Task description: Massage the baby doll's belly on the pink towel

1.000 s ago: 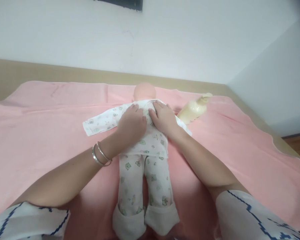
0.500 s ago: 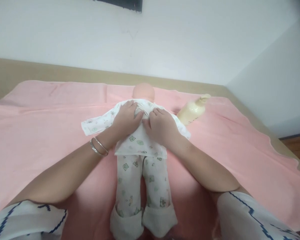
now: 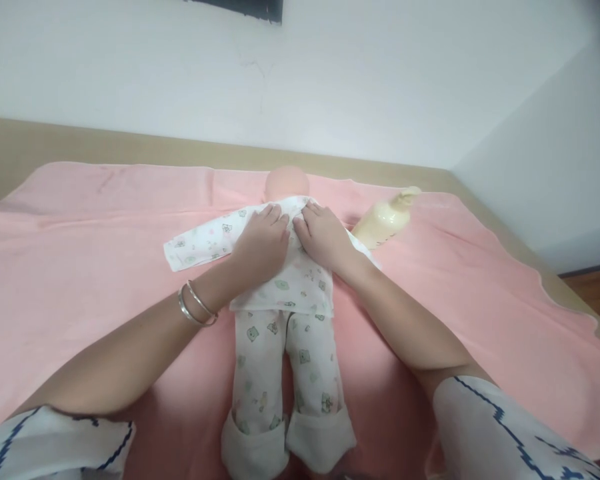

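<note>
Nearest to the camera are the person's two sleeves, white with a dark blue zigzag line, the left sleeve in the lower left corner and the right sleeve in the lower right. Both bare forearms go out from them and come together over a doll, which lies along the middle of a pink blanket with its feet toward the person and its head away. On the left wrist there are two thin silver bangles.

The doll wears white trousers with a small green print, and the leg ends are rolled up into thick cuffs. Above them is a white printed shirt that covers the body. One shirt sleeve lies stretched out flat on the blanket, to the left side of the picture.

The left hand and the right hand rest side by side on the upper part of the shirt, palms down, almost touching each other. The fingers of both hands are stretched and lie flat on the cloth, with the tips at the collar; neither hand is closed around anything.

Just behind the fingertips the bare head of the doll shows. To the right of it, near the right hand but apart from it, a cream-coloured bottle lies on its side on the blanket.

Behind the blanket runs a light wooden edge, and above it stands a white wall with a dark object at the top border.
</note>
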{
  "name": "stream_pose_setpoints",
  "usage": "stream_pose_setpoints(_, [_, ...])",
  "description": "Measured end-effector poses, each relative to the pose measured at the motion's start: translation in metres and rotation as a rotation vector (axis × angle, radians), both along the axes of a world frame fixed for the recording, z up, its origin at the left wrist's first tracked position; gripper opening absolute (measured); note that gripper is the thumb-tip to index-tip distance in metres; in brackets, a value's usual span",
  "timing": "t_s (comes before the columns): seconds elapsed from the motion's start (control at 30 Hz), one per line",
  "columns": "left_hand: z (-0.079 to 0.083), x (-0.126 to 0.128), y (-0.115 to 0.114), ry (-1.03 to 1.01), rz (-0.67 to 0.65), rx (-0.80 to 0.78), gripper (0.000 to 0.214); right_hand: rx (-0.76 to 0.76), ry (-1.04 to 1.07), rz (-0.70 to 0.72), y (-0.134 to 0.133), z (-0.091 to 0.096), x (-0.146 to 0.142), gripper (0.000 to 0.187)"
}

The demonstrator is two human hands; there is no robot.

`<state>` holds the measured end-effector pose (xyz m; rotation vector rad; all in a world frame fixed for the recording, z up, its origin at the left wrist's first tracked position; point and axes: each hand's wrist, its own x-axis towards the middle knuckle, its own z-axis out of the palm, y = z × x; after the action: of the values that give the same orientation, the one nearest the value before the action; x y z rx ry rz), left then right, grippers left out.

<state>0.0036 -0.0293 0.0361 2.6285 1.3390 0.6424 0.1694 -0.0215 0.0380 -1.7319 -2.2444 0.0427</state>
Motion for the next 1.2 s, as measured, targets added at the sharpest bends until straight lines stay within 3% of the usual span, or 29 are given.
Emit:
stream_pose_setpoints(0.2, [-0.003,0.000,0.013,-0.126,0.139,-0.172,0.050,0.036,-0.059,-0.042,-0.026,0.001,-0.017,0.053])
stream_pose_setpoints(0.4, [-0.017,-0.003,0.025,-0.260,0.211,-0.134,0.050,0.104,-0.105,0.011,-0.053,0.008,-0.031,0.048])
stream_pose_setpoints(0.53, [-0.021,-0.004,0.026,-0.276,0.220,-0.127,0.054,0.088,-0.021,0.036,-0.043,0.005,-0.026,0.051])
stream_pose_setpoints(0.8, [-0.024,-0.004,0.026,-0.295,0.232,-0.146,0.062,0.048,0.039,-0.061,-0.018,-0.008,-0.018,0.059])
stream_pose_setpoints(1.2, [-0.023,-0.004,0.025,-0.279,0.231,-0.164,0.063,0.006,0.054,-0.040,-0.013,-0.007,-0.015,0.064])
